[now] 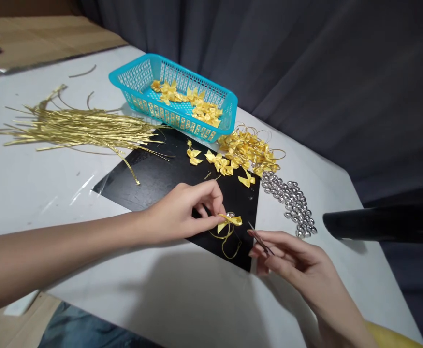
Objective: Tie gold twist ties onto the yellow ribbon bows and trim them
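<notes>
My left hand pinches a yellow ribbon bow between thumb and finger, above the black mat. A looped gold cord hangs from the bow, and a small silvery piece shows at its top edge. To the right, my right hand is closed around a thin pointed metal tool, its tip directed at the bow but apart from it. Several loose yellow bows lie on the mat beyond my left hand.
A blue basket holding yellow bows stands behind the mat. Gold cords lie left, looped bows and silver beads right. A black cylindrical object juts in from the right.
</notes>
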The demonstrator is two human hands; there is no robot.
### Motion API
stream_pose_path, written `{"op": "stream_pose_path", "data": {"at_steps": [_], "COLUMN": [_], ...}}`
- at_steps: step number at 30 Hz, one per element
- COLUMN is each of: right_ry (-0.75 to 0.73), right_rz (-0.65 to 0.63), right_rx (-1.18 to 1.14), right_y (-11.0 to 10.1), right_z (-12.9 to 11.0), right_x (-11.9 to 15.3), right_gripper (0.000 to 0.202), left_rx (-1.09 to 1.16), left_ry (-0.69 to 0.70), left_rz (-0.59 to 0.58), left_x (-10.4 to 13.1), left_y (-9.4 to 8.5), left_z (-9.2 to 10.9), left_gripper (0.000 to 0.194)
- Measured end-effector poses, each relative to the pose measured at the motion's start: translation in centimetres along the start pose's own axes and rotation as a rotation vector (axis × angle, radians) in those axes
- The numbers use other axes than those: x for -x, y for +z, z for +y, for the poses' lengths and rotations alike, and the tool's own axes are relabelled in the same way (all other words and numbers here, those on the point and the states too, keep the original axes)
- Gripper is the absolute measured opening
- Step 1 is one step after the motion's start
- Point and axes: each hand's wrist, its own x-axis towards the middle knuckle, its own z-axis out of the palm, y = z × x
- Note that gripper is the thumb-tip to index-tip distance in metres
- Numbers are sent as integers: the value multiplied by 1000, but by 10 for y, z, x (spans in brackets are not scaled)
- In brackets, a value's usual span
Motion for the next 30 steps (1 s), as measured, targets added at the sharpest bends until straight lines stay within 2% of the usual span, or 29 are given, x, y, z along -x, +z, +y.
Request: {"op": "stream_pose_path", "data": {"at_steps": [4, 9, 20, 30], "right_ry": [156, 273, 269, 270], "right_rz": [-106, -162, -184, -193], "right_rx": [-100, -154, -220, -182], "right_y": [-6, -10, -8, -7], "right_z": [2, 7, 17, 13], "right_x": [-4, -6, -8, -8], "right_gripper": [28, 28, 24, 22], "left_rx": [69, 168, 184, 176], "left_ry": [-27, -63, -70, -79], "left_rz": [7, 13, -22, -31], "left_x": [-1, -1, 1, 1], "left_y": [1, 1, 2, 2], "left_z": [-1, -3, -2, -3], "left_gripper": [20, 26, 24, 23]}}
